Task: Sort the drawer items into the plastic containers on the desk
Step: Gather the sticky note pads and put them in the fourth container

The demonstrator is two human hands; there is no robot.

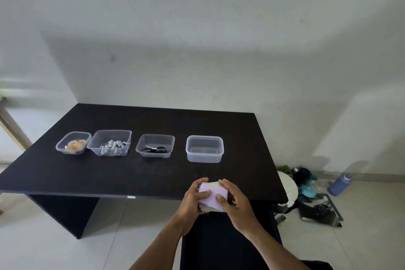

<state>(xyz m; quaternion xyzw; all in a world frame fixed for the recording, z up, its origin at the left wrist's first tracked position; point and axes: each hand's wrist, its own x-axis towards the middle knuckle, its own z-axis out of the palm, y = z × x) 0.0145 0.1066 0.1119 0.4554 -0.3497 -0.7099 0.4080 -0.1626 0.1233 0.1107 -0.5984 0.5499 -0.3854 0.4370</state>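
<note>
Lilac paper tops the stack of sticky notes (pixel 209 197), with pale green and yellowish sheets showing beneath it. Both hands grasp this stack just above the near edge of the black desk (pixel 153 173), toward its right end. The left hand (pixel 192 200) curls round the stack's left side with its thumb laid across the top sheet. The right hand (pixel 237 205) wraps the right side, thumb also pressed on top.

Four clear plastic containers stand in a row farther back on the desk, well apart from the hands. The leftmost container (pixel 60 147) holds yellowish tape rolls (pixel 75 144). Just beside it, nearly touching, the second container (pixel 96 136) holds batteries (pixel 112 145). The third container (pixel 153 154) holds black-handled scissors (pixel 156 149). The fourth container (pixel 203 158) stands to the right of it, the one nearest the stack – though still clearly beyond it.

On the tiled floor right of the desk lie a blue bottle (pixel 339 184), a white rounded object (pixel 289 190) and a heap of dark items too blurred to name.
</note>
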